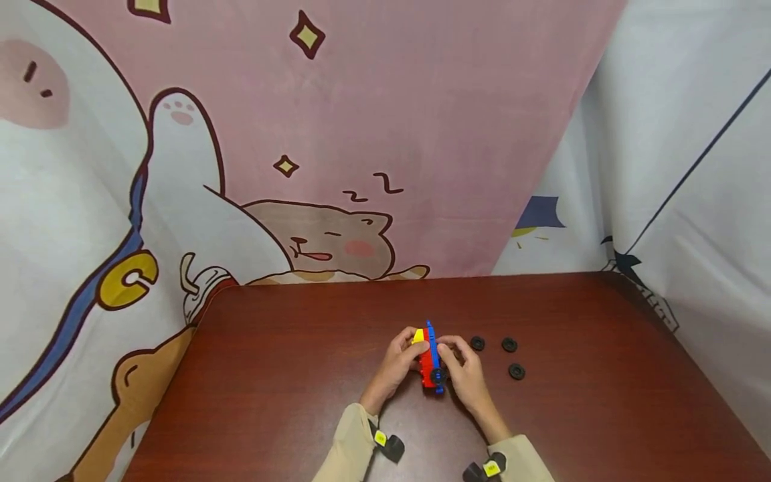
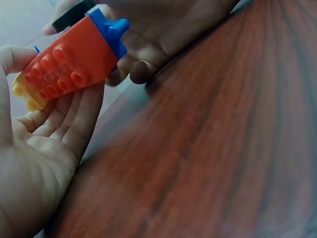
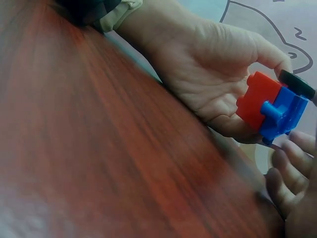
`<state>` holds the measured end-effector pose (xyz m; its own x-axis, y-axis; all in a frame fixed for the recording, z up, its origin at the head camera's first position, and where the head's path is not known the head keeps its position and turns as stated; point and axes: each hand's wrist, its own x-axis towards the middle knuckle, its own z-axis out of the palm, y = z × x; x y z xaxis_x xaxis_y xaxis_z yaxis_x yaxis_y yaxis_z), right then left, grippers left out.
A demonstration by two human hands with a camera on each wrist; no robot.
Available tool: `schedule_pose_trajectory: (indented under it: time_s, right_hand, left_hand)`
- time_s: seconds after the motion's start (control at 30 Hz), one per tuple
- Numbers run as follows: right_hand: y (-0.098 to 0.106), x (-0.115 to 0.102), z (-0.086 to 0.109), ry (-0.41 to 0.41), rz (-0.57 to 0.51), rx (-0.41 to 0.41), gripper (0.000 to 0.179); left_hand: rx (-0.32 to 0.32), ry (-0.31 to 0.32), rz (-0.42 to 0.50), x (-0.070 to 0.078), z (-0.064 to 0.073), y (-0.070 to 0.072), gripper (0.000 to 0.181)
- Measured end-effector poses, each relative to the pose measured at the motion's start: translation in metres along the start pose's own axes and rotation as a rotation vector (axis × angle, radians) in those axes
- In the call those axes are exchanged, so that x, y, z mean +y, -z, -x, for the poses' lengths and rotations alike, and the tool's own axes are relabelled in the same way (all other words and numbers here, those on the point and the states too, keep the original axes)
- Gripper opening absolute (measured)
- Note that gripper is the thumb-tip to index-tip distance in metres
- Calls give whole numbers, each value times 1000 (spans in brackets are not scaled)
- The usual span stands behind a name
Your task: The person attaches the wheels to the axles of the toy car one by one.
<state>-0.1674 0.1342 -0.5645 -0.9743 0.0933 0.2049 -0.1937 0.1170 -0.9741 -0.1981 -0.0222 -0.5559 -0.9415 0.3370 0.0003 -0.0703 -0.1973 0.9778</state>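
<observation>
A small toy car [image 1: 426,367] of building bricks stands lengthwise between both hands, above the table. It has a red studded body, a yellow brick [image 2: 30,94] at its far end and a blue chassis [image 3: 285,116] on its right side. One black wheel [image 1: 438,376] sits on the chassis near the closer end. My left hand [image 1: 393,368] grips the red and yellow bricks, thumb on top and fingers beneath. On the chassis side, the right hand [image 1: 468,380] has its thumb and curled fingers about the blue part, close to the wheel.
Just right of the right hand, three loose black wheels lie on the brown table [image 1: 289,375]: one wheel [image 1: 478,343] by the fingers, another wheel [image 1: 509,345] farther right, a third wheel [image 1: 516,371] nearer. A printed cloth [image 1: 458,134] hangs behind the table.
</observation>
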Motion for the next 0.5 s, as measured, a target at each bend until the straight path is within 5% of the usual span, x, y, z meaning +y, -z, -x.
schedule_pose_trajectory:
  time_s: [0.3,0.5]
  right_hand:
    - [32,-6,41,49,-73,224,10]
    - [74,-10,61,16,51,362,11]
  left_hand:
    - [16,43,1,-6,1,0,34]
    - [4,28,10,-3,-2,1,32]
